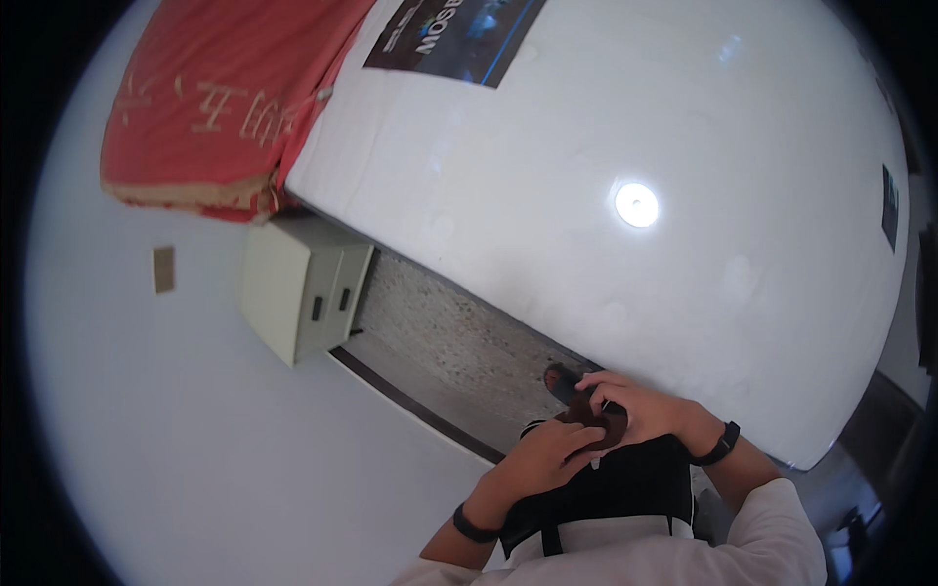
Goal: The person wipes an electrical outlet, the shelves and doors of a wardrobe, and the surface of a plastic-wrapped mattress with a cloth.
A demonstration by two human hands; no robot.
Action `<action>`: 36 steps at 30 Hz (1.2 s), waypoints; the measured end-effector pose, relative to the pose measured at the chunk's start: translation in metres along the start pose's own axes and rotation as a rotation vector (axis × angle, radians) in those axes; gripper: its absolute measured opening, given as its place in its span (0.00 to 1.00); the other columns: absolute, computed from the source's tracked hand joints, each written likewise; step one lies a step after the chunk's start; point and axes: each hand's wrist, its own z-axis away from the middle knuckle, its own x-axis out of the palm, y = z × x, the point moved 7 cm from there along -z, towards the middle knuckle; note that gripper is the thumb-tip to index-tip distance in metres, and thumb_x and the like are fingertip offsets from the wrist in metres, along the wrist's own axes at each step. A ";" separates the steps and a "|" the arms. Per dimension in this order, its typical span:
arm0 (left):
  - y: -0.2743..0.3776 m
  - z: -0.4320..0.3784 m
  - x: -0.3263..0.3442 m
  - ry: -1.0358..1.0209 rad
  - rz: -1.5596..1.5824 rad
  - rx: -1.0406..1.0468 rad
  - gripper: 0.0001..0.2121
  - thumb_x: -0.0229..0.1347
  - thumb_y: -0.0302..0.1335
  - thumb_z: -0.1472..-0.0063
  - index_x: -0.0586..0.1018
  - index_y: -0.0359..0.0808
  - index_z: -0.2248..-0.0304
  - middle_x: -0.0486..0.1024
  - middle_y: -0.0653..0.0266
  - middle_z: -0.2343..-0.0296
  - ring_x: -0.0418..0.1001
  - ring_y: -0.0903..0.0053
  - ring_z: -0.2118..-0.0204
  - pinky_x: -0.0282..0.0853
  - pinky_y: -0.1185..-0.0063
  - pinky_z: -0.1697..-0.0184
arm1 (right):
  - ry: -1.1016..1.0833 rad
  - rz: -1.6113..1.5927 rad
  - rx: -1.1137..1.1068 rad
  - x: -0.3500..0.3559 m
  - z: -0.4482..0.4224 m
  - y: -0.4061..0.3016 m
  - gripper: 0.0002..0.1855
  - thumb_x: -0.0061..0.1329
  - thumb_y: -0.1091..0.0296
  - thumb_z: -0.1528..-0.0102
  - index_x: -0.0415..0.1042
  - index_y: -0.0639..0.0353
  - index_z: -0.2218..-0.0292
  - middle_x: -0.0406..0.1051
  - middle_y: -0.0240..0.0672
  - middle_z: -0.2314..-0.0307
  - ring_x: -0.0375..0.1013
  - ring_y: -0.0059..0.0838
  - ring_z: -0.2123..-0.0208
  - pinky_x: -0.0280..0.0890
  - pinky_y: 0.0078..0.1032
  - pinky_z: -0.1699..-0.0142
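Close in front of my body, both hands hold a small dark brown object (614, 432), perhaps leather or cloth; its exact kind I cannot tell. My left hand (553, 448) grips it from the lower left, fingers bent over its near edge. On its right side, my right hand (636, 407) has the thumb and fingers curled around it. Part of the object is hidden by the fingers. A dark band circles each wrist.
A large glossy white tabletop (557, 190) spreads ahead, bearing a printed dark sheet (454, 40). Red cloth (220, 110) with writing hangs at the upper left, above a pale drawer cabinet (300, 286). Speckled floor (447, 329) runs between table and white wall (220, 454).
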 end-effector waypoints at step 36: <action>-0.332 -0.067 -0.652 1.329 -0.845 -0.681 0.25 0.46 0.39 0.40 0.65 0.52 0.42 0.56 0.53 0.47 0.57 0.55 0.52 0.48 0.58 0.49 | 1.280 -0.248 0.102 -0.253 -0.298 -0.106 0.29 0.42 0.71 0.43 0.56 0.63 0.41 0.62 0.40 0.46 0.61 0.35 0.42 0.51 0.34 0.36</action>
